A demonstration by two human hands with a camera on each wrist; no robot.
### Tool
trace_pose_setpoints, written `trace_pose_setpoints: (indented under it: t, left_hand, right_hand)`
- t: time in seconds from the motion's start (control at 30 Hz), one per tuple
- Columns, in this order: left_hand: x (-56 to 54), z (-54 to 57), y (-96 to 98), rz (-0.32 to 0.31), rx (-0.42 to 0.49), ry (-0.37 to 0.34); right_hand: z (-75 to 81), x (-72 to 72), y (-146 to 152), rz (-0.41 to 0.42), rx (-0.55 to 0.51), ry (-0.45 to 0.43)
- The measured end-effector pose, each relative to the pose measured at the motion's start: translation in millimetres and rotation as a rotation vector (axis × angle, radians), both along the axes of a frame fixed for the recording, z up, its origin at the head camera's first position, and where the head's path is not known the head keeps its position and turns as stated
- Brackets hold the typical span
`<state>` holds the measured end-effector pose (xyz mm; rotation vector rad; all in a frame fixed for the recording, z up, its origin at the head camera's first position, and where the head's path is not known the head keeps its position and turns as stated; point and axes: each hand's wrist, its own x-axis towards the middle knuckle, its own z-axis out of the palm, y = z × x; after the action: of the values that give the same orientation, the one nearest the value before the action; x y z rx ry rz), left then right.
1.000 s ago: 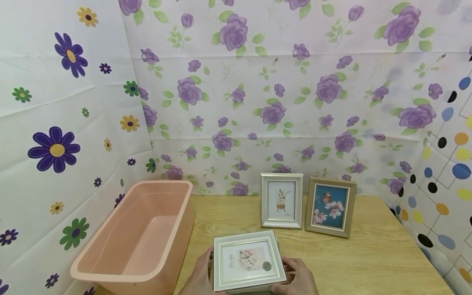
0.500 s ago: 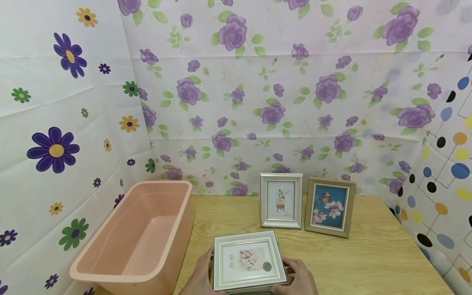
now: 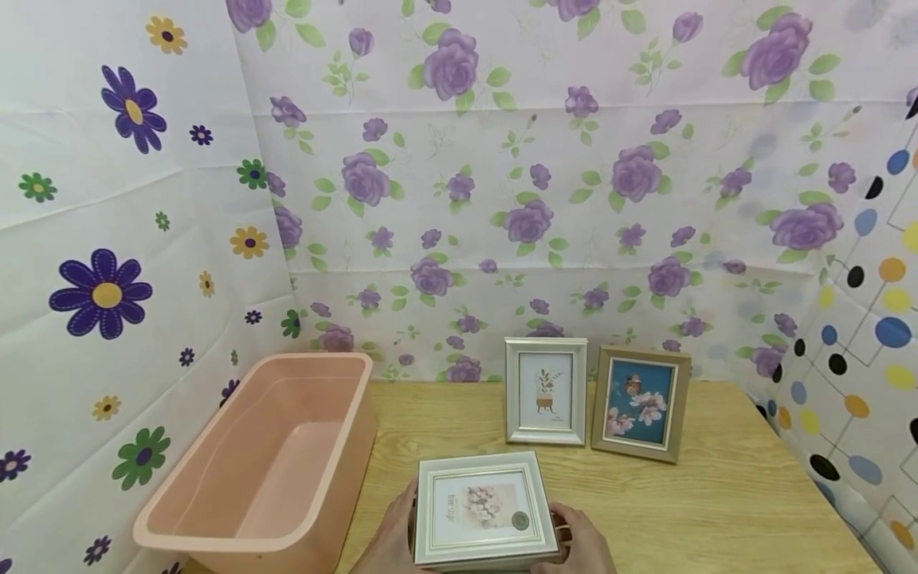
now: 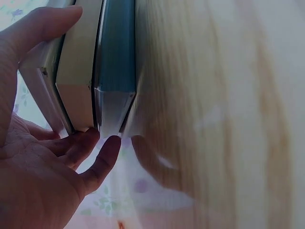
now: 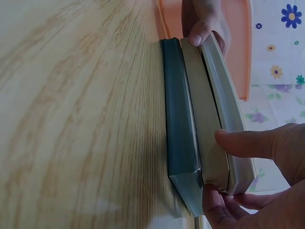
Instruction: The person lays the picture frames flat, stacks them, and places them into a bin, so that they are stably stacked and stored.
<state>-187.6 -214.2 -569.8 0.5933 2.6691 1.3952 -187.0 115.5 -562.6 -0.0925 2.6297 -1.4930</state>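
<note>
Stack of white-topped rectangular frames (image 3: pixel 476 514), right of pink plastic tub (image 3: pixel 347 478) | left hand (image 3: pixel 390 536), right hand (image 3: pixel 584 544) grasping ends | steadying, presumably; next: even pressure

A wood-grain table (image 3: pixel 731 510) stood in front, a creased white sheet (image 3: pixel 502 175) printed with purple roses hung behind it, a flowered sheet (image 3: pixel 43 255) lined the left, a dotted sheet (image 3: pixel 871 371) lined the right.
</note>
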Motion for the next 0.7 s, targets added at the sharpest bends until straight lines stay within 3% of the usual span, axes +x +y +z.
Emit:
trace_pose_setpoints:
  t: [0.27,0.4,0.57,0.63,0.7]
  left_hand:
    - [0.2,7.4,2.3,0.025,0.013,-0.091]
    - [-3.1,-2.3,-2.2,0.013,0.063,-0.096]
    - [-7.3,-22.4,-9.3,0.067,0.063,-0.136]
    - [-5.2,-23.5,-9.6,0.077,0.086,-0.157]
    - [-0.3,-17.5,-7.5,0.072,0.141,-0.165]
  right_hand:
    - [-0.8,-0.1,0.2,-0.002,-0.011,0.006]
    - [-2.2,1.1,2.6,0.007,-0.046,-0.012]
    - [-1.0,3.7,3.9,-0.006,-0.092,-0.068]
    - [1.1,4.8,3.3,-0.035,-0.092,-0.072]
    - [4.9,5.4,3.1,-0.07,-0.074,-0.066]
